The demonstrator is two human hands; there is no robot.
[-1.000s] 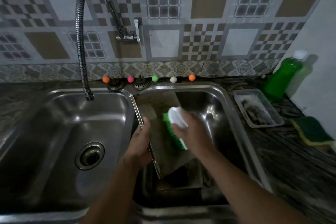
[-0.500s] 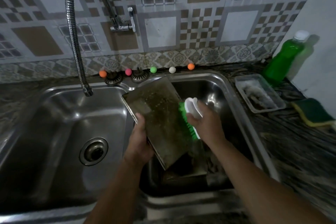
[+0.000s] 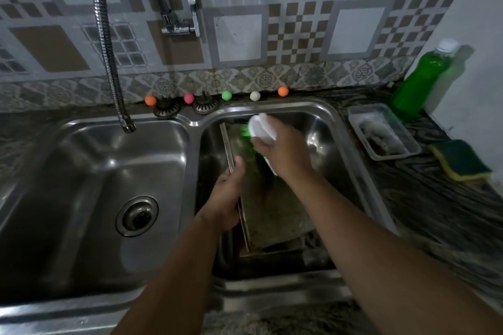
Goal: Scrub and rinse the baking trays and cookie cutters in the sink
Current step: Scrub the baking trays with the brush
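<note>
steel right basin (image 3: 324, 128): left hand (image 3: 227, 196) clasps the baking tray (image 3: 272, 212) rim; right hand (image 3: 283, 149) grips the green-bristled brush (image 3: 260, 128) against its far end.

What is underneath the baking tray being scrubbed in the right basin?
Below the baking tray, at its near end, dark flat edges show, possibly more trays. The tray, the left hand and the right hand cover the rest.

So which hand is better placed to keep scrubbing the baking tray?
Right. The right hand already holds the scrub brush against the baking tray, while the left hand steadies the tray's left edge in the right basin.
</note>
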